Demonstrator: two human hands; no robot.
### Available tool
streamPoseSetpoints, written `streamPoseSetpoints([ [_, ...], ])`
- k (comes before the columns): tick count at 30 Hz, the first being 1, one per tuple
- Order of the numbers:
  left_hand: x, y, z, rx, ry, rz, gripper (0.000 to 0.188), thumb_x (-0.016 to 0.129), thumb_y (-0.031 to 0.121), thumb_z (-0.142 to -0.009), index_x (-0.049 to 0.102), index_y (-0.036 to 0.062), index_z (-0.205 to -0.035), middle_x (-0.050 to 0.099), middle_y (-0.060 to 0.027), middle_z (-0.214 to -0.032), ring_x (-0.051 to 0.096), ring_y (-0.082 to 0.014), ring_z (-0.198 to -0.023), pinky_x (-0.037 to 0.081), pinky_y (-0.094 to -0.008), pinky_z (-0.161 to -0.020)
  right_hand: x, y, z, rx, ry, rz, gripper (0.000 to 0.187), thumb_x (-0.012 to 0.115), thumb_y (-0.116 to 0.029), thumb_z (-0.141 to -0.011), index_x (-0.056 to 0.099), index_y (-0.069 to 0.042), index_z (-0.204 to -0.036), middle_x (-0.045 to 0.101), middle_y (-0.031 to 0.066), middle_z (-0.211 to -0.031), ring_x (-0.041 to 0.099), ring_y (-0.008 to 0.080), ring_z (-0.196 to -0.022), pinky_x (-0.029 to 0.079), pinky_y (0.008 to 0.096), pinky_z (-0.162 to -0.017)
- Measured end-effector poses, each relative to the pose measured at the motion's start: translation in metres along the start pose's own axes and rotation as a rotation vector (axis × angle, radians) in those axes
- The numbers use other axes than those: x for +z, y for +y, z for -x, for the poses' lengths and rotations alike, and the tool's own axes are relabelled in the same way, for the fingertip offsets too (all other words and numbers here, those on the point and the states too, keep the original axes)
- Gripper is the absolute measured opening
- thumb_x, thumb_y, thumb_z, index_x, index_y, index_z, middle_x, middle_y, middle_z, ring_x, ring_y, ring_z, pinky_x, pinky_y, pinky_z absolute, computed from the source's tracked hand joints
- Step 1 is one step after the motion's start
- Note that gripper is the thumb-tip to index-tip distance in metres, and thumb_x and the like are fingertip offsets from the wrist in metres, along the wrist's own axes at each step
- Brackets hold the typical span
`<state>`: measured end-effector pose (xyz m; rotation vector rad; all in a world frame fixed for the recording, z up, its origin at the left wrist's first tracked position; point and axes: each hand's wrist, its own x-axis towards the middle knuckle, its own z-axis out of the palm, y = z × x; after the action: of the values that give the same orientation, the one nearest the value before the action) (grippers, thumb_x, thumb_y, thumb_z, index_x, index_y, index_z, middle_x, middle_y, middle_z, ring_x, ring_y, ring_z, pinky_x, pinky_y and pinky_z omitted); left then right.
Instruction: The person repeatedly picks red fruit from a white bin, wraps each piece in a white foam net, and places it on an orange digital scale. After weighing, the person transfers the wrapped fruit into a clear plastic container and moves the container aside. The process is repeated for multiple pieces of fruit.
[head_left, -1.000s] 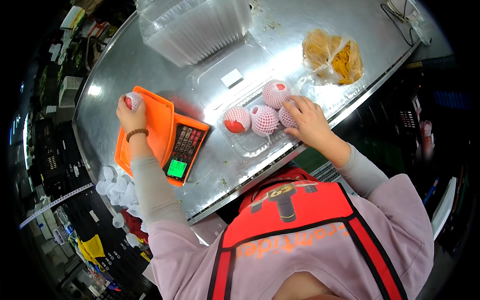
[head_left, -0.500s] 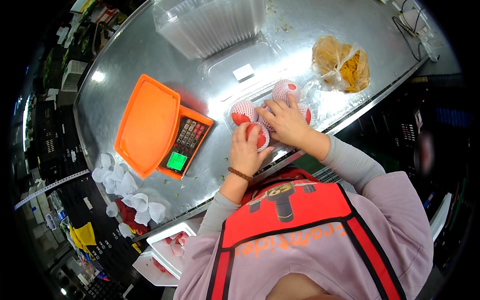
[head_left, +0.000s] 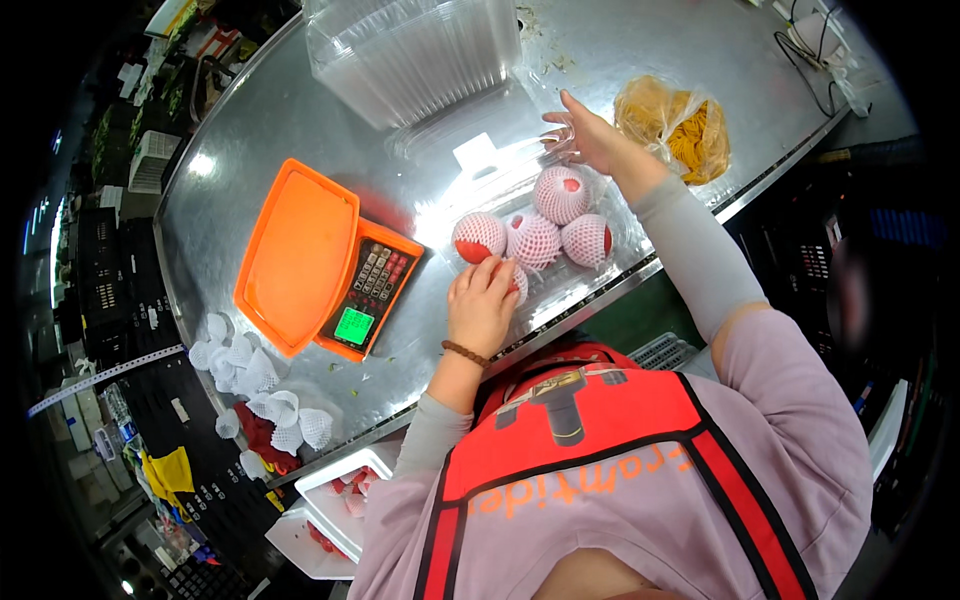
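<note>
Several red round fruits in white foam nets (head_left: 534, 240) sit together in a clear plastic clamshell box near the table's front edge. My left hand (head_left: 480, 312) is curled over the nearest fruit (head_left: 518, 284), which it mostly hides. Beyond the fruits, my right hand (head_left: 595, 140) is at the right edge of the box's clear lid (head_left: 510, 125). Its fingers show through the plastic and the thumb points up. The lid is partly raised and carries a white label (head_left: 476, 155).
An orange scale (head_left: 300, 262) with a lit green display stands left. Nested clear boxes (head_left: 410, 60) are at the back, a bag of yellow rubber bands (head_left: 690, 135) at the right. Loose foam nets (head_left: 240, 365) lie front left, above a white foam box (head_left: 315, 530).
My right hand has left the fruits and moved up and right to the lid, which has tilted up. My left hand stays at the nearest fruit.
</note>
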<state>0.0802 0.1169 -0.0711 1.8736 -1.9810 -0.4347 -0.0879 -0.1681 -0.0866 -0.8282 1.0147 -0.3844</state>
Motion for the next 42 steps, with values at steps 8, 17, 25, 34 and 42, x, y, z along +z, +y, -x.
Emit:
streamPoseSetpoints([
  [8, 0.009, -0.035, 0.06, -0.538, 0.464, 0.888, 0.042, 0.061, 0.022, -0.088, 0.049, 0.0027, -0.123, 0.051, -0.0144, -0.122, 0.05, -0.0245, -0.108, 0.041, -0.0378, -0.091, -0.007, 0.034, 0.099, -0.71, -0.107, 0.696, 0.038, 0.044, -0.039, -0.093, 0.068, -0.011, -0.101, 0.053, 0.0103, -0.125, 0.043, 0.025, -0.119, 0.028, 0.0413, -0.104],
  [17, 0.012, -0.057, 0.075, -0.899, -0.013, 1.355, 0.016, 0.057, 0.015, -0.092, 0.054, 0.0037, -0.102, 0.061, -0.0032, -0.088, 0.058, -0.0117, -0.072, 0.047, -0.0221, -0.066, 0.005, 0.135, 0.183, -0.813, 0.368, 0.848, 0.024, 0.058, -0.01, -0.086, 0.063, -0.006, -0.109, 0.051, 0.0155, -0.125, 0.049, 0.0275, -0.115, 0.042, 0.0364, -0.093],
  [25, 0.028, -0.036, 0.089, -0.914, 0.017, 1.288, 0.009, 0.055, 0.01, -0.092, 0.055, 0.0031, -0.098, 0.061, -0.0028, -0.083, 0.063, -0.0125, -0.073, 0.05, -0.0232, -0.063, -0.018, 0.15, 0.173, 0.128, 0.205, -0.189, 0.023, 0.056, -0.02, -0.092, 0.056, 0.0, -0.104, 0.06, 0.0076, -0.084, 0.06, 0.0143, -0.07, 0.05, 0.0242, -0.063],
  [34, 0.011, -0.032, 0.063, -0.986, 0.021, 1.469, 0.008, 0.059, 0.011, -0.087, 0.053, 0.008, -0.091, 0.06, -0.0015, -0.082, 0.059, -0.0125, -0.075, 0.048, -0.0246, -0.064, -0.035, 0.087, 0.143, -0.129, 0.36, 0.584, 0.029, 0.061, -0.03, -0.088, 0.065, -0.001, -0.085, 0.064, 0.0081, -0.07, 0.061, 0.0141, -0.061, 0.048, 0.0283, -0.056],
  [42, 0.005, -0.054, 0.047, -0.904, 0.22, 1.184, 0.017, 0.06, 0.007, -0.082, 0.053, 0.0062, -0.098, 0.057, -0.002, -0.088, 0.054, -0.0092, -0.078, 0.045, -0.0231, -0.064, -0.184, 0.062, 0.095, -0.541, 1.074, 1.266, 0.027, 0.066, -0.024, -0.082, 0.067, 0.002, -0.086, 0.066, 0.0164, -0.074, 0.065, 0.0247, -0.067, 0.049, 0.0337, -0.062],
])
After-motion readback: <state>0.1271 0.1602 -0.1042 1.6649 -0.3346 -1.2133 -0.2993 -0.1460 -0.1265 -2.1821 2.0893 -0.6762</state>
